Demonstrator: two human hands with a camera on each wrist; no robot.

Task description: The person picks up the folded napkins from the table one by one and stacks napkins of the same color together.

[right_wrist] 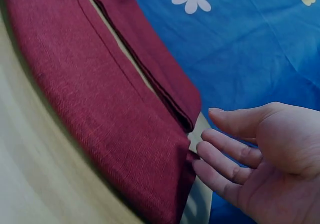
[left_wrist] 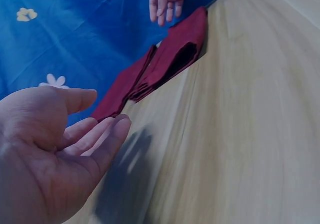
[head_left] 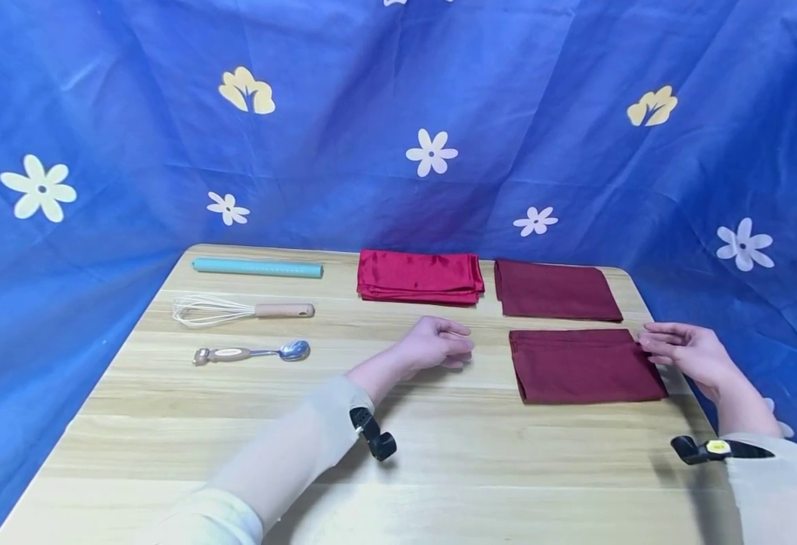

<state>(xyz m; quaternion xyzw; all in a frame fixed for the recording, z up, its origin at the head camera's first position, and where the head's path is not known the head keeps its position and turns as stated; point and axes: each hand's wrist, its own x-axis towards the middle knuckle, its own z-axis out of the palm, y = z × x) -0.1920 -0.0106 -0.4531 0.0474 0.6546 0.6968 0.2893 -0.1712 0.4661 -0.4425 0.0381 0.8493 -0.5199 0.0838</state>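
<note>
Two folded maroon cloths lie on the right side of the table, the near cloth (head_left: pixel 585 369) in front of the far cloth (head_left: pixel 558 291). My right hand (head_left: pixel 694 356) hovers by the near cloth's right edge, its fingers relaxed and nothing between them; whether a fingertip touches the fabric I cannot tell. Over the table, left of the near cloth, is my left hand (head_left: pixel 435 344). The left wrist view shows its palm bare and its fingers loosely bent. Behind that hand lies a folded shiny red cloth (head_left: pixel 420 277).
Along the table's left side lie a turquoise stick-like roll (head_left: pixel 257 268), a whisk (head_left: pixel 243 309) with a wooden handle, and a metal spoon (head_left: pixel 252 352). A blue flowered curtain (head_left: pixel 344 136) hangs just behind the wooden table (head_left: pixel 439 454).
</note>
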